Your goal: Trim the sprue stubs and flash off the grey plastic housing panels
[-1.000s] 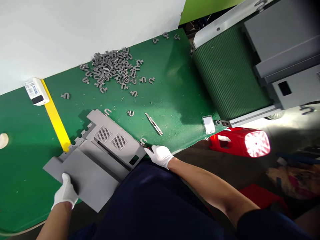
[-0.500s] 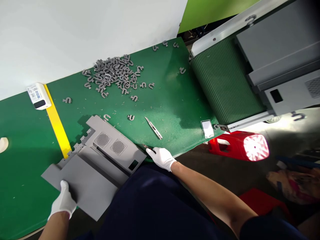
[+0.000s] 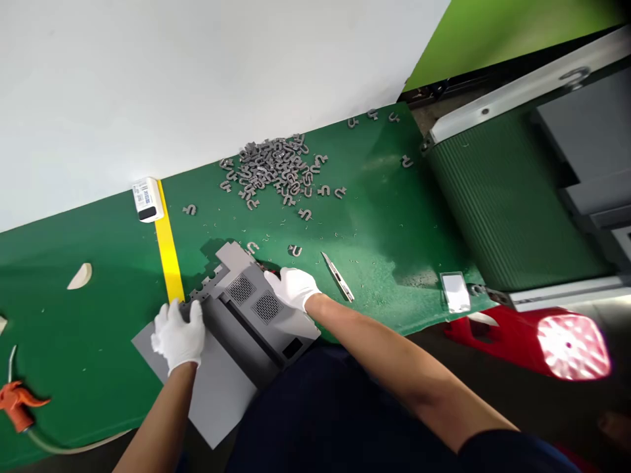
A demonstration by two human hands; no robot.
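Note:
My left hand (image 3: 178, 336), in a white glove, grips the left edge of a grey moulded plastic panel (image 3: 217, 387) with two vent grilles. My right hand (image 3: 292, 289), also gloved, lies across the panel's far side by the grilles. A small red-and-black tool (image 3: 270, 269) shows at its fingertips, mostly hidden. The panel rests on a green work mat (image 3: 98, 355) and looks tilted. A loose heap of grey U-shaped clips (image 3: 271, 171) lies beyond it, with several strays around. A utility knife (image 3: 338, 277) lies on the mat just right of my right hand.
A yellow strip (image 3: 169, 263) crosses the mat beside a white boxy device (image 3: 146, 200). A green ribbed conveyor belt (image 3: 513, 203) runs along the right. A red stool (image 3: 522, 335) stands below the mat's edge. An orange nozzle on a hose (image 3: 20, 401) lies at far left.
My right hand has slid left from the panel's corner onto its grille area, carrying the tool. My left hand has moved up the panel, which has turned and tilted. The view has shifted.

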